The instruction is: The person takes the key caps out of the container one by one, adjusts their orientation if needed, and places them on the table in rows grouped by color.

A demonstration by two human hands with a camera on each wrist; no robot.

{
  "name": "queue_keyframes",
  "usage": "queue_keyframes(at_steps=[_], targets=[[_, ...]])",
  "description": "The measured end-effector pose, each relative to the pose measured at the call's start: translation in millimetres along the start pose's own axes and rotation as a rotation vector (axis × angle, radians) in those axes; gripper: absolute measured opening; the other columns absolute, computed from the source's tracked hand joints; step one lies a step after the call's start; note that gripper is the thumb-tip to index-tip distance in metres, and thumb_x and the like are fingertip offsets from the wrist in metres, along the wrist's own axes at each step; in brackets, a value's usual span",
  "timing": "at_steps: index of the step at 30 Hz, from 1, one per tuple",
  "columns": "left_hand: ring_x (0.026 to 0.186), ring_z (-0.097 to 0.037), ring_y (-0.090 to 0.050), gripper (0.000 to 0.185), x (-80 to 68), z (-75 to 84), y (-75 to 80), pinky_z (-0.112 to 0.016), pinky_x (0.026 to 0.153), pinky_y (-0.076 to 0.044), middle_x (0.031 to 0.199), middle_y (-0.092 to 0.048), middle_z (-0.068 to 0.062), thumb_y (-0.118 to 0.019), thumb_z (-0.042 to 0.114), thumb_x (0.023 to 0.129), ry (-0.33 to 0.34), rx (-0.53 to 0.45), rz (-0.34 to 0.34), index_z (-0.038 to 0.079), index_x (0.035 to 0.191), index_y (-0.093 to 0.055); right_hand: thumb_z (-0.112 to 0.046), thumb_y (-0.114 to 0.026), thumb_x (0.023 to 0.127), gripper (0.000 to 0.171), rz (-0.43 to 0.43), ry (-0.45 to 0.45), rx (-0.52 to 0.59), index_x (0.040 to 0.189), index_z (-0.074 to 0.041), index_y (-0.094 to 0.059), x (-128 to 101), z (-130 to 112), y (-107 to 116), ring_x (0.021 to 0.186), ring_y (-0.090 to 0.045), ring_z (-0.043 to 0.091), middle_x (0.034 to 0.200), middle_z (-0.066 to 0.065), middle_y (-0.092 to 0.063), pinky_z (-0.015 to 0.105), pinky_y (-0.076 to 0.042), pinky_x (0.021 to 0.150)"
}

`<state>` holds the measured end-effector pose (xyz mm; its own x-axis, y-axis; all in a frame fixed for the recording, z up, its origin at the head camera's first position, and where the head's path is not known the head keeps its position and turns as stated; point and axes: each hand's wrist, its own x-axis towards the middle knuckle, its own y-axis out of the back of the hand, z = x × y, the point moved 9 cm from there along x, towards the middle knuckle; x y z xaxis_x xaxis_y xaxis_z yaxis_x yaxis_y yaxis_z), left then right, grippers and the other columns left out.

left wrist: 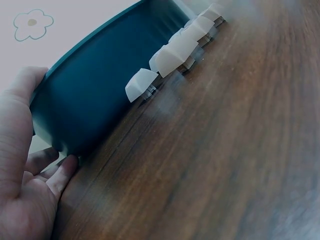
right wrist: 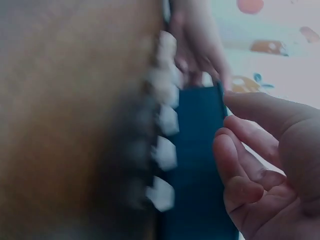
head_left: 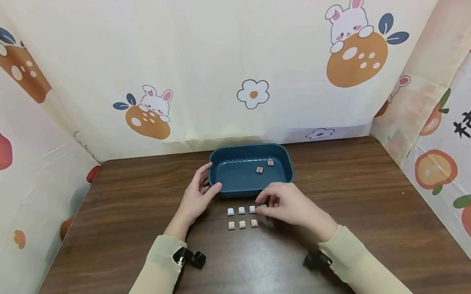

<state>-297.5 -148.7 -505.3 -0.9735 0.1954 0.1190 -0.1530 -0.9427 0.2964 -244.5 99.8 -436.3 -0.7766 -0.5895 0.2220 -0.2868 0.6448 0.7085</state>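
Two short rows of keycaps sit on the table before a blue tray (head_left: 252,192). White keycaps (head_left: 241,210) form the far row, cream keycaps (head_left: 242,224) the near one. My left hand (head_left: 193,198) holds the tray's left end, thumb at the near corner and fingers along the outer side. In the left wrist view the thumb (left wrist: 25,82) lies against the rim. My right hand (head_left: 284,203) hovers over the right end of the rows, hiding part of them. Its fingers (right wrist: 227,152) are loosely curled, with nothing visible between them.
Inside the tray lie two brownish keycaps (head_left: 259,169). The brown wood-grain table (head_left: 138,188) ends at a printed cloth backdrop (head_left: 211,65), with more cloth at both sides. A small black camera (head_left: 196,259) is strapped at the left wrist.
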Motion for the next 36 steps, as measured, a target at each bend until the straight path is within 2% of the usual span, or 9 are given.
queue_keyframes(at_steps=[5, 11, 13, 18, 24, 31, 36], targets=[[0.157, -0.034, -0.043, 0.072, 0.0, 1.2, -1.0, -0.058, 0.126, -0.039, 0.172, -0.042, -0.013, -0.074, 0.036, 0.107, -0.004, 0.002, -0.002, 0.024, 0.169, -0.038, -0.017, -0.088, 0.095, 0.012, 0.086, -0.036, 0.011, 0.105, -0.013, -0.083, 16, 10, 28, 0.076, -0.066, 0.008, 0.098, -0.006, -0.076, 0.028, -0.058, 0.065], [0.157, -0.031, -0.044, 0.07, -0.8, 0.9, 1.2, -0.057, 0.125, -0.04, 0.171, -0.044, -0.011, -0.074, 0.036, 0.107, 0.007, 0.006, 0.014, 0.03, 0.167, -0.04, -0.016, -0.088, 0.095, 0.011, 0.1, -0.078, -0.016, 0.104, -0.013, -0.083, 51, 27, 44, 0.08, -0.068, 0.012, 0.099, -0.002, -0.077, 0.033, -0.059, 0.07], [0.157, -0.032, -0.044, 0.071, -1.1, 0.3, 1.2, -0.057, 0.125, -0.04, 0.171, -0.044, -0.012, -0.074, 0.037, 0.107, 0.008, 0.008, 0.012, 0.029, 0.168, -0.039, -0.017, -0.087, 0.096, 0.012, 0.098, -0.094, -0.029, 0.106, -0.012, -0.083, 61, 33, 46, 0.081, -0.069, 0.014, 0.097, 0.0, -0.076, 0.035, -0.06, 0.072], [0.157, -0.033, -0.043, 0.072, -0.5, -0.6, 0.7, -0.058, 0.126, -0.039, 0.171, -0.043, -0.013, -0.074, 0.037, 0.107, 0.01, 0.006, 0.01, 0.026, 0.169, -0.038, -0.016, -0.086, 0.097, 0.018, 0.066, -0.141, -0.054, 0.111, -0.005, -0.081, 80, 48, 44, 0.088, -0.071, 0.02, 0.101, 0.004, -0.077, 0.04, -0.062, 0.079], [0.157, -0.033, -0.043, 0.072, 0.0, -0.3, -0.1, -0.058, 0.126, -0.039, 0.172, -0.043, -0.012, -0.074, 0.035, 0.107, 0.005, 0.0, 0.009, 0.024, 0.169, -0.038, -0.015, -0.085, 0.097, 0.02, 0.001, -0.203, -0.102, 0.114, -0.004, -0.08, 93, 68, 33, 0.094, -0.073, 0.023, 0.102, 0.006, -0.078, 0.043, -0.063, 0.088], [0.158, -0.033, -0.042, 0.072, 0.5, -0.4, -0.8, -0.059, 0.126, -0.038, 0.172, -0.042, -0.012, -0.074, 0.034, 0.107, -0.001, 0.003, 0.005, 0.023, 0.169, -0.038, -0.014, -0.085, 0.097, 0.026, -0.038, -0.23, -0.158, 0.121, -0.004, -0.079, 97, 82, 21, 0.107, -0.075, 0.027, 0.114, 0.01, -0.079, 0.046, -0.063, 0.097], [0.158, -0.034, -0.042, 0.072, 0.0, -0.5, -1.8, -0.059, 0.125, -0.038, 0.173, -0.041, -0.013, -0.074, 0.034, 0.107, 0.002, 0.002, 0.005, 0.022, 0.169, -0.038, -0.012, -0.082, 0.098, 0.03, -0.064, -0.267, -0.171, 0.126, -0.002, -0.078, 95, 89, 16, 0.11, -0.074, 0.028, 0.117, 0.012, -0.079, 0.047, -0.062, 0.099]])
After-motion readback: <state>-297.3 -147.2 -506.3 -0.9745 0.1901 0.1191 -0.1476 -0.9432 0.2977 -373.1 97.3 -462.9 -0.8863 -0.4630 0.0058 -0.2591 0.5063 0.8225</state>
